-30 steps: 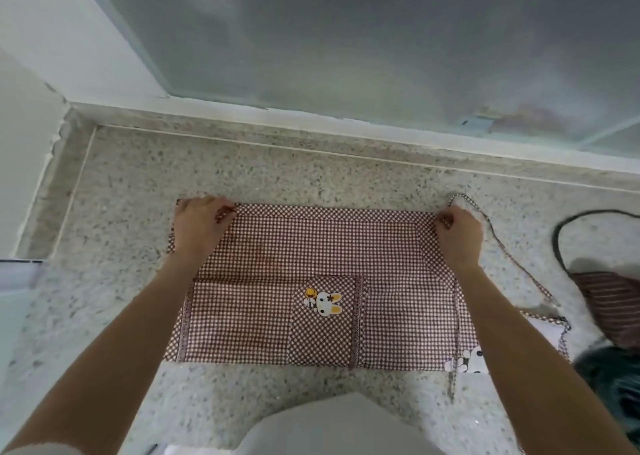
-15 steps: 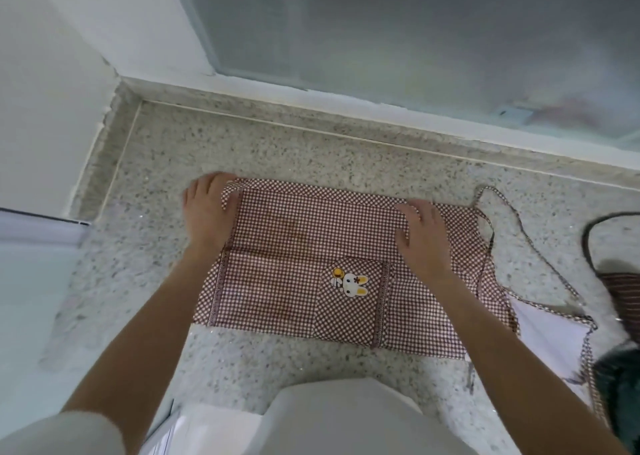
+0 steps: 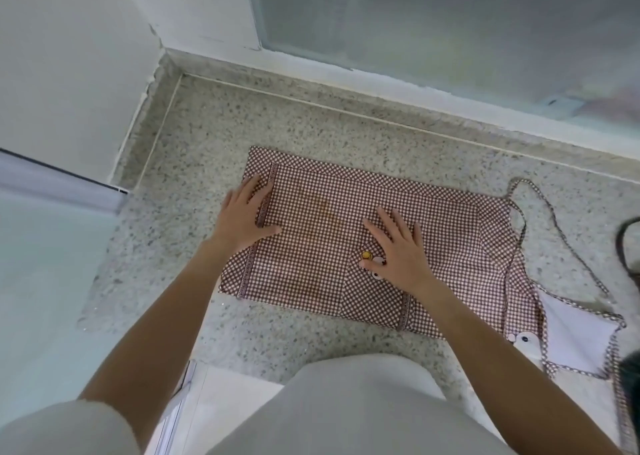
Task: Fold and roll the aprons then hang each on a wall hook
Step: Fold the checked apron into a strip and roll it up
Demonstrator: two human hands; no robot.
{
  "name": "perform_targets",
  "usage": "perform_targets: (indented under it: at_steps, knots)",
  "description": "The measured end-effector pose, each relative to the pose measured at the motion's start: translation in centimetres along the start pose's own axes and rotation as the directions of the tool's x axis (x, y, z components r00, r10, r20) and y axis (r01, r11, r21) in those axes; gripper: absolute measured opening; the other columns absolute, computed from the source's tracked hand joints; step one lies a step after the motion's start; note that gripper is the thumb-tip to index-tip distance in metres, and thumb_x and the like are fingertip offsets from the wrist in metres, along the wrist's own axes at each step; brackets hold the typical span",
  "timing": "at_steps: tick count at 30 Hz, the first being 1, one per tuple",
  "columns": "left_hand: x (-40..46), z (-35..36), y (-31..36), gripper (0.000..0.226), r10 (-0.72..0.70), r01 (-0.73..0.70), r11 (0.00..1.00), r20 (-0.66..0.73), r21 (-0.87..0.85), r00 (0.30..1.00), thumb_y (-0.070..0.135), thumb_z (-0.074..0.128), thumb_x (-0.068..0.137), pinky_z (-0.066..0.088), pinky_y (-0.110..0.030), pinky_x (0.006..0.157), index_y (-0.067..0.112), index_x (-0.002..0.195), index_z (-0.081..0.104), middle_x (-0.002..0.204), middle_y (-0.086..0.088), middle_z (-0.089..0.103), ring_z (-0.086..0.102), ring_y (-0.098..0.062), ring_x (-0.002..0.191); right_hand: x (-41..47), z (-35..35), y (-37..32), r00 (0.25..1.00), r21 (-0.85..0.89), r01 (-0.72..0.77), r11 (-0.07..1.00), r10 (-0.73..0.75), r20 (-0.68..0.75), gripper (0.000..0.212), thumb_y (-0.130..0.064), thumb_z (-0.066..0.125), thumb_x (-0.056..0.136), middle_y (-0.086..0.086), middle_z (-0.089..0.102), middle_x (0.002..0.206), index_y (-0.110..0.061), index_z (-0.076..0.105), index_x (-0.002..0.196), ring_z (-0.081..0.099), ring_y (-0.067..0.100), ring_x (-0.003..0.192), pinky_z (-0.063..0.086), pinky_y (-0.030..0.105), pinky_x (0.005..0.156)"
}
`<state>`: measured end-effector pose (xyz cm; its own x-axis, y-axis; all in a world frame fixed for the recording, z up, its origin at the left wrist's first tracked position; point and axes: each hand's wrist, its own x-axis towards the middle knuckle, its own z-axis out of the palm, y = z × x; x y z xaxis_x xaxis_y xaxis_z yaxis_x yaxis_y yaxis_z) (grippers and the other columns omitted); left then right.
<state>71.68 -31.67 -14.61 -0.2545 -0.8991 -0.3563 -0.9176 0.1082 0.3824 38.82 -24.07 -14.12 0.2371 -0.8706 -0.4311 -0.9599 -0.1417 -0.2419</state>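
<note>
While both palms lie flat and open, gripping nothing, left hand [image 3: 242,216] on the left hem of the checked apron [image 3: 433,243] and right hand [image 3: 398,253] mid-cloth on the counter [image 3: 311,115], it looks thin, limp, best pinched at hemmed corners.

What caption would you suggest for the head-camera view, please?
Both hands, left and right, press flat on a folded brown checked apron spread on a speckled stone counter.

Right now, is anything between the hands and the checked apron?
No. Both hands lie flat on the brown-and-white checked apron: the left hand on its left edge, the right hand over the rabbit pocket. Nothing visible sits between. No wall hook is in view.
</note>
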Motion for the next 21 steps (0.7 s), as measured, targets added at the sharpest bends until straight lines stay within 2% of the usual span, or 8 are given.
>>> perform_targets:
  at_steps: [3,7,9,12,14,16,19,21]
  knots:
    - [-3.3,-0.1,-0.6,0.073,-0.047,0.025,0.991,-0.169,-0.129,0.985,0.035,0.074,0.075,0.028,-0.050,0.109,0.019,0.138,0.042,0.145,-0.010,0.036,0.030,-0.030,0.134,-0.3,-0.2,-0.8,0.999,-0.022,-0.019,1.000,0.018,-0.041,0.076,-0.056,0.051,0.087,0.001,-0.001,0.159,-0.031,0.015,0.149,-0.006,0.027,0.145,-0.005,0.055,0.113]
    - [-10.0,0.8,-0.9,0.052,-0.345,0.247,0.924,-0.360,-0.291,0.867,0.032,0.080,0.070,0.047,-0.039,0.079,0.006,0.107,0.055,0.102,-0.010,0.054,0.053,-0.027,0.093,-1.2,0.4,-4.8,0.975,-0.057,0.121,0.991,-0.129,-0.179,0.058,-0.026,0.062,0.086,0.012,0.027,0.152,-0.017,0.042,0.139,0.018,0.032,0.142,0.015,0.054,0.115]
    - [-13.2,1.5,-1.1,0.046,-0.468,0.331,0.855,-0.317,-0.400,0.825,0.033,0.081,0.069,0.044,-0.032,0.067,0.007,0.095,0.054,0.088,-0.004,0.056,0.055,-0.022,0.075,-1.9,1.3,-7.3,0.955,-0.060,0.213,0.975,-0.220,-0.198,0.053,-0.025,0.065,0.083,0.013,0.039,0.145,-0.014,0.050,0.132,0.031,0.033,0.136,0.026,0.052,0.111]
    - [-15.6,2.7,-1.2,0.034,-0.554,0.397,0.769,-0.212,-0.500,0.805,0.031,0.080,0.071,0.049,-0.030,0.064,0.007,0.085,0.059,0.074,-0.002,0.065,0.062,-0.019,0.069,-3.6,2.9,-10.1,0.939,-0.067,0.256,0.964,-0.264,-0.221,0.048,-0.028,0.073,0.076,0.011,0.055,0.123,-0.016,0.059,0.120,0.050,0.030,0.115,0.043,0.045,0.094]
    - [-16.1,3.4,-1.2,0.026,-0.567,0.395,0.754,-0.217,-0.524,0.794,0.029,0.079,0.073,0.049,-0.027,0.062,0.009,0.082,0.064,0.072,-0.002,0.067,0.065,-0.018,0.069,-4.9,4.0,-11.3,0.943,-0.084,0.212,0.974,-0.226,-0.244,0.046,-0.030,0.076,0.072,0.009,0.058,0.105,-0.015,0.062,0.114,0.055,0.027,0.098,0.048,0.039,0.082]
    - [-15.8,3.6,-1.1,0.022,-0.553,0.391,0.778,-0.242,-0.491,0.797,0.027,0.075,0.077,0.043,-0.023,0.061,0.008,0.086,0.068,0.077,-0.005,0.070,0.064,-0.017,0.070,-5.8,4.8,-11.7,0.955,-0.095,0.153,0.984,-0.172,-0.241,0.046,-0.031,0.075,0.072,0.009,0.057,0.101,-0.014,0.061,0.112,0.055,0.026,0.093,0.049,0.037,0.078]
    - [-15.8,3.3,-1.1,0.022,-0.522,0.349,0.796,-0.270,-0.493,0.809,0.020,0.070,0.081,0.040,-0.017,0.065,0.005,0.098,0.071,0.089,-0.009,0.072,0.064,-0.015,0.078,-6.9,5.6,-11.6,0.967,-0.120,0.110,0.987,-0.134,-0.218,0.049,-0.034,0.069,0.078,0.011,0.058,0.114,-0.014,0.058,0.121,0.055,0.028,0.103,0.048,0.042,0.085]
    - [-16.2,3.2,-1.7,0.021,-0.534,0.285,0.731,-0.259,-0.620,0.805,0.013,0.069,0.082,0.040,-0.010,0.068,0.006,0.101,0.071,0.095,-0.009,0.072,0.063,-0.011,0.083,-7.2,5.8,-11.5,0.971,-0.124,0.105,0.987,-0.129,-0.201,0.050,-0.034,0.066,0.081,0.012,0.056,0.121,-0.014,0.055,0.125,0.054,0.029,0.110,0.047,0.044,0.089]
